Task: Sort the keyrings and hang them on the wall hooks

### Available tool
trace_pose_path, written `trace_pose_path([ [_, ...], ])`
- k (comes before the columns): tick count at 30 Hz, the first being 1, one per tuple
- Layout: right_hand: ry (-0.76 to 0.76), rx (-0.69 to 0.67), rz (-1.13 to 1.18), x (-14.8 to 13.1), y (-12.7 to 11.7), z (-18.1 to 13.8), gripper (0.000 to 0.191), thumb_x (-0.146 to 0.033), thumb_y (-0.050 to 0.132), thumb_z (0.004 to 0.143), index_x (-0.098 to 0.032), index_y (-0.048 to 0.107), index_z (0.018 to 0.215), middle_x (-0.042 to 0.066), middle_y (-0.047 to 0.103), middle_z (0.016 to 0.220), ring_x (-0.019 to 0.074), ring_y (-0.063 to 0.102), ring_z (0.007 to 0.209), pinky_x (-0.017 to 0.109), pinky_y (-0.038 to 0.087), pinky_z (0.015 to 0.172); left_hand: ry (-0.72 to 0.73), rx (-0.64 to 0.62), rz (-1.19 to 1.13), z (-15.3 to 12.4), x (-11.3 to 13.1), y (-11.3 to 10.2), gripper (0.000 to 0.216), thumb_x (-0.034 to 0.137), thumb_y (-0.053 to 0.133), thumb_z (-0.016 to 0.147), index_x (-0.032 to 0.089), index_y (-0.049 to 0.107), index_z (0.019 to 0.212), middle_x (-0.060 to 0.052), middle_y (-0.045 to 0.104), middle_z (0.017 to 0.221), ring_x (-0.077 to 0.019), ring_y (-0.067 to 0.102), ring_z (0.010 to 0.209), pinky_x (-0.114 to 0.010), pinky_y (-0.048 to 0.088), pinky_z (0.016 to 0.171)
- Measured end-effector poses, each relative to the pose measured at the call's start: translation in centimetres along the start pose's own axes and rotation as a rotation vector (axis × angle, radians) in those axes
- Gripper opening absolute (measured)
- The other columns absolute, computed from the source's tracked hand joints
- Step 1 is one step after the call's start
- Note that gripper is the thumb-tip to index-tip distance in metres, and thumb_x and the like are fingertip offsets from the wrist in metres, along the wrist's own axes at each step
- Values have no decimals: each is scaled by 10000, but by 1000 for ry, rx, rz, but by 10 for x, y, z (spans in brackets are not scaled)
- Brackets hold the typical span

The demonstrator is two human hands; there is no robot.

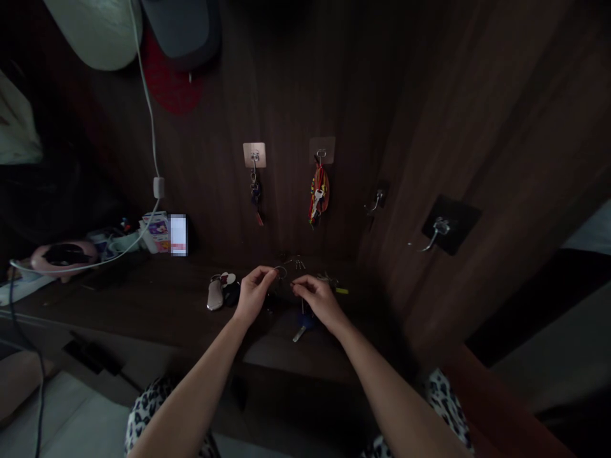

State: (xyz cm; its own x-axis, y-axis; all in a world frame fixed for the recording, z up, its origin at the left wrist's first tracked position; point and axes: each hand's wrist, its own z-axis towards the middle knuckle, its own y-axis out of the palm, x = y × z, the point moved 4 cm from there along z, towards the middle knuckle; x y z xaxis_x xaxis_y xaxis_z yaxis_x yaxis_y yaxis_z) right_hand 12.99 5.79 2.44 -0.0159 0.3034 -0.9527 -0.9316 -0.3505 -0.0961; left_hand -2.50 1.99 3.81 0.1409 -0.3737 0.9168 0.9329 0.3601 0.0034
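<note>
My left hand [256,291] pinches a thin metal key ring [281,273] between thumb and forefinger. My right hand [319,298], a short gap away, has its thumb and fingers pressed together on keys. Below its fingertips shows a blue-headed key [304,323], its silver blade pointing down and left. The exact grip point on the keys is too dark and small to make out. Left of my left hand, a silver-grey fob [215,295] lies on the dark wooden shelf [162,299] with a black fob [231,294]. Several small metal pieces [298,263] lie behind my hands.
More keys with a yellow-green tag [341,291] lie beyond my right hand. Two key bunches [256,194] [318,197] hang from wall hooks. Bare hooks [436,232] stick out at right. A lit phone [178,235], boxes [156,232] and a white cable [151,121] are left.
</note>
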Motion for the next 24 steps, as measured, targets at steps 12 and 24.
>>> trace_pose_path([
  [12,-70,71,62,-5,-7,-2,216,-247,607,672,-208,617,884,12,635,826,164,591,812,288,439,730,13,118,-90,5,-8,-12,240,406,619,702,171,635,742,0,636,756,-130,549,729,-225,407,684],
  [24,-59,133,166,-3,-9,0,271,-290,661,639,-197,588,883,13,644,791,143,591,691,292,488,659,-38,201,-115,7,-9,-17,255,425,627,682,173,616,724,4,615,726,-115,522,665,-207,396,605],
])
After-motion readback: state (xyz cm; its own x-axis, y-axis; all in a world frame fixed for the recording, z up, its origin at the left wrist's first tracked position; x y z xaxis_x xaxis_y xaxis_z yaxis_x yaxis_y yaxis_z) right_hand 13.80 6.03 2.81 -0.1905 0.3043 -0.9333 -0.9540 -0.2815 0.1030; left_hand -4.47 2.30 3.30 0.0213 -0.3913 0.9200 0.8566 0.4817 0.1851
